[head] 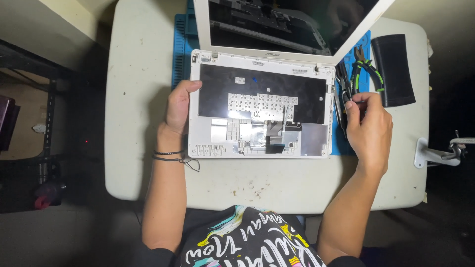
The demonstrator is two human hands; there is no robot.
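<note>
A white laptop [262,106] lies opened up at the centre of the frame, its keyboard removed so the dark inner plate, silver shielding and a flat ribbon cable show; its screen tilts back toward the upper edge. The left hand [177,106] clasps the laptop's left edge, thumb on top near the upper corner, fingers curled along the side. The right hand [368,126] sits just beside the laptop's right edge, fingertips drawn together around the lower ends of slim dark tools [343,81] lying there; whether they are truly pinched cannot be told. Green-handled pliers [365,66] rest just above that hand on a blue work mat [180,54], which lies under the laptop. A black pouch [393,69] lies at the upper right on the pale table [138,99].
</note>
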